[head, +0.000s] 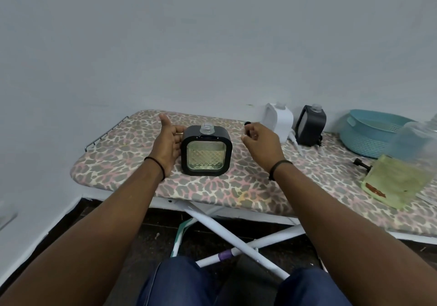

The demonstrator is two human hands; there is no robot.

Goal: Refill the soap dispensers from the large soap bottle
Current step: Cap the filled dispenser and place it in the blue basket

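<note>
A black square soap dispenser [205, 154] with a clear patterned window stands upright on the ironing board [123, 161], its clear threaded neck uncapped. Yellowish liquid shows inside. My left hand [166, 146] is open right beside its left side, thumb up. My right hand [261, 143] hovers to the right of it with fingers loosely curled. A small black cap [247, 123] shows just beyond those fingertips; I cannot tell whether it is touched. The large soap bottle [402, 171], clear with yellow-green liquid, is at the right edge.
A white dispenser [280, 118] and a second black dispenser [311, 126] stand uncapped by the wall. A white pump [295, 144] and a black pump [361, 163] lie on the board. A teal basket [369, 137] sits far right. The board's white legs cross below.
</note>
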